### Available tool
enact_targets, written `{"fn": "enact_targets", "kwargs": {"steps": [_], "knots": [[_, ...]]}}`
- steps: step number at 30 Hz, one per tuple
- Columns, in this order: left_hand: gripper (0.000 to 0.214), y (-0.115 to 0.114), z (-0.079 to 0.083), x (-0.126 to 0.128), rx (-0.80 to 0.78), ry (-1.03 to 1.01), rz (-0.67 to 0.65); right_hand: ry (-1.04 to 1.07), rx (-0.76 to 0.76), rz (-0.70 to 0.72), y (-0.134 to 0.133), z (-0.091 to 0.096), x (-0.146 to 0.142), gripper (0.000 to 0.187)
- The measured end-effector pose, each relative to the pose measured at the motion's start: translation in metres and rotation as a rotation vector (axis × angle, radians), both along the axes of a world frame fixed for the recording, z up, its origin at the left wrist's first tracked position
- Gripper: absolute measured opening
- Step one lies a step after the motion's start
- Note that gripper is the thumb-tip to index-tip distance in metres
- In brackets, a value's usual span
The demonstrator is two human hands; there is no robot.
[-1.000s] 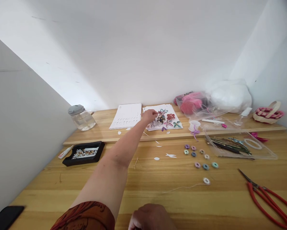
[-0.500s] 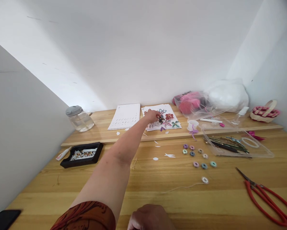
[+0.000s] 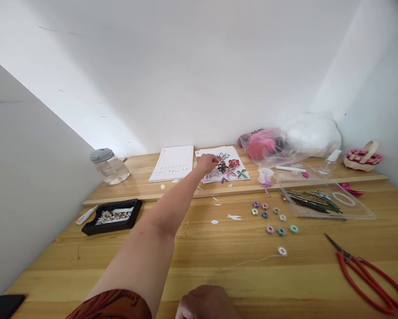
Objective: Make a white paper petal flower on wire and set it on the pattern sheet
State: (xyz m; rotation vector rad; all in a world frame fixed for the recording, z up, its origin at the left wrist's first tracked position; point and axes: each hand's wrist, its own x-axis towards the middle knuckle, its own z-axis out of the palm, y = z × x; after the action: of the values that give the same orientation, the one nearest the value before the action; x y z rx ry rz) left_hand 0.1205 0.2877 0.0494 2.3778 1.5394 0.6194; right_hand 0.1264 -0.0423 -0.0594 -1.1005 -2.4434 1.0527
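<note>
My left hand [image 3: 208,163] reaches far forward over a stack of white paper sheets [image 3: 240,154] on the raised back board. Its fingertips are pinched together beside a dark flower [image 3: 222,167]; anything between them is too small to make out. Around that flower lie a red flower [image 3: 233,164], a pink flower [image 3: 230,173], a green flower [image 3: 241,173] and a light-blue looped piece [image 3: 223,156]. At the bottom edge, my right hand [image 3: 207,303] rests curled on the table, its fingertips hidden. A thin thread [image 3: 248,262] runs from a white spool [image 3: 282,251] toward it.
Red-handled scissors [image 3: 361,270] lie at right, near several small spools [image 3: 281,231] and a clear box [image 3: 361,213] of wires. A black tray [image 3: 110,228] of beads and a lidded jar [image 3: 112,170] stand at left. White paper scraps [image 3: 233,217] are scattered mid-table.
My left hand has drawn slightly back to the left, and the dark flower now shows more fully on the paper. My right hand stays in place. The view has shifted slightly.
</note>
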Motion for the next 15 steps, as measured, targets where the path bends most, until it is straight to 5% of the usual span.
{"fn": "enact_targets", "kwargs": {"steps": [8,11,15], "knots": [[0.035,-0.072,0.021,-0.05,0.032,-0.139,0.013,0.031,-0.06,-0.057,-0.002,0.03,0.002,0.011],[0.047,-0.126,0.029,-0.08,-0.036,-0.163,-0.024,0.148,-0.034,-0.104,-0.008,0.029,0.006,0.011],[0.038,-0.232,0.034,-0.128,-0.249,-0.282,-0.117,0.221,-0.013,-0.146,-0.015,0.03,0.008,0.015]]}}
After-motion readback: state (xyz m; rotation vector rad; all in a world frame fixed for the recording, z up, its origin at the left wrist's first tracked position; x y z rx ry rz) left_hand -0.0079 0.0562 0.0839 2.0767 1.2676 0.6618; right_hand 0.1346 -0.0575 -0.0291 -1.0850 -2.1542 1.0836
